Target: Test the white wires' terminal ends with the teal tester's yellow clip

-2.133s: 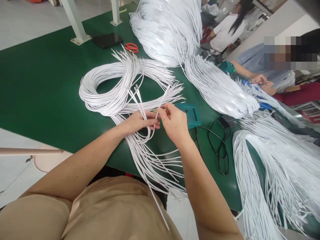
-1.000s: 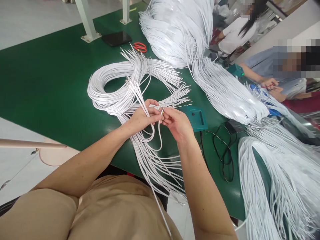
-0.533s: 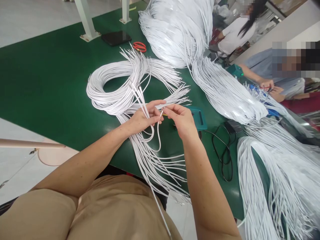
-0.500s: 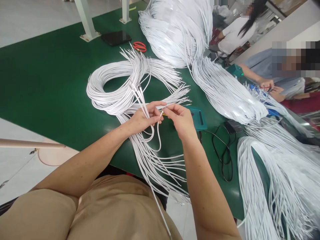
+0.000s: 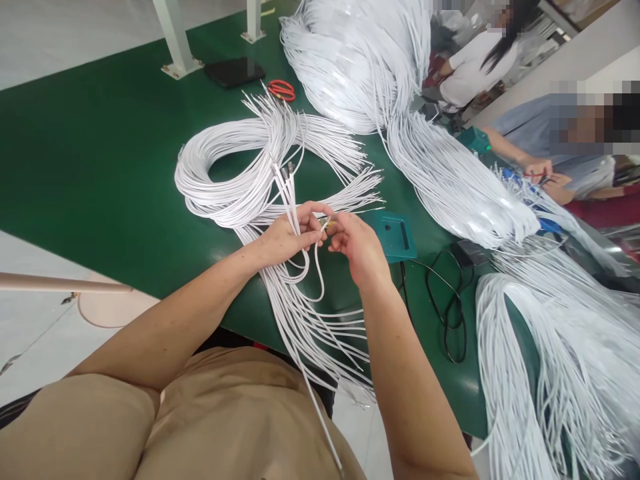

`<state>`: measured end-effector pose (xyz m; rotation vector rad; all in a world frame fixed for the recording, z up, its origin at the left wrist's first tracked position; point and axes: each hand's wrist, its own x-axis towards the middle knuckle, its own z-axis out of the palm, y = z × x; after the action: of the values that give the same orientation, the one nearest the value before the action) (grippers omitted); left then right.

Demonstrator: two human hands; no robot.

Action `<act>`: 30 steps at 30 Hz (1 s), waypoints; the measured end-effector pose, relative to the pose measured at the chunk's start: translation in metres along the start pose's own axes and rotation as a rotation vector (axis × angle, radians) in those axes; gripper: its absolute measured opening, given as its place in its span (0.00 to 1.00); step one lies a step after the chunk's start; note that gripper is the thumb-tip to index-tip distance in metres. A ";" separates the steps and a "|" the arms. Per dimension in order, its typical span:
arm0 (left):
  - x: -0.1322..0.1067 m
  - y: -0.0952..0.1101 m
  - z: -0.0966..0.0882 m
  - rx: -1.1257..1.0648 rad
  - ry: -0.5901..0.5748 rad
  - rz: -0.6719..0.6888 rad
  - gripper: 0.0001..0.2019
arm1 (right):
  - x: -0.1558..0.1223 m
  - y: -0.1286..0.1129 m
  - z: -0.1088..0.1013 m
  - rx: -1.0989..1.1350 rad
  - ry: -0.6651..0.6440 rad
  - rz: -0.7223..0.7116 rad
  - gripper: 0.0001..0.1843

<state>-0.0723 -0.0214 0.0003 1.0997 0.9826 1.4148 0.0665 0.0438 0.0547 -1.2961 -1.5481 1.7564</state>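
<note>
My left hand (image 5: pixel 295 233) is closed around a few white cables (image 5: pixel 287 193), whose dark-tipped ends stick up beyond the fingers. One of these cables loops below the hand and comes back up to its fingertips. My right hand (image 5: pixel 356 241) meets the left at that cable's end, fingers curled, seemingly pinching it; a small yellow bit shows between the hands, too small to name. Beneath and behind lies a coiled bundle of white cables (image 5: pixel 200 180), with loose ends fanning toward the table's front edge.
To the right of my hands stands a teal box (image 5: pixel 396 237) with a black cord (image 5: pixel 445 327). Red-handled scissors (image 5: pixel 281 90) and a black phone-like slab (image 5: pixel 235 72) lie farther back. Large white cable heaps (image 5: pixel 357 60) cover the right side. Two other people work there.
My right hand has shifted its grip at the cable end, its fingers now more curled. The left hand keeps hold of the cables. The view has moved slightly.
</note>
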 end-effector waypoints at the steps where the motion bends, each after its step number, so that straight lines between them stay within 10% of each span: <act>1: 0.000 0.001 0.000 -0.007 0.004 -0.006 0.19 | -0.001 -0.001 -0.001 -0.070 0.027 -0.075 0.11; 12: 0.000 0.000 -0.001 -0.407 0.106 -0.345 0.22 | 0.009 0.025 -0.011 -1.253 0.157 -0.798 0.16; 30: 0.020 -0.030 -0.002 0.260 0.218 -0.214 0.21 | 0.043 0.022 -0.045 -1.529 -0.019 -0.738 0.12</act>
<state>-0.0678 0.0022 -0.0271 1.0037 1.4290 1.2739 0.0914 0.0961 0.0228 -0.8539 -2.9439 -0.0910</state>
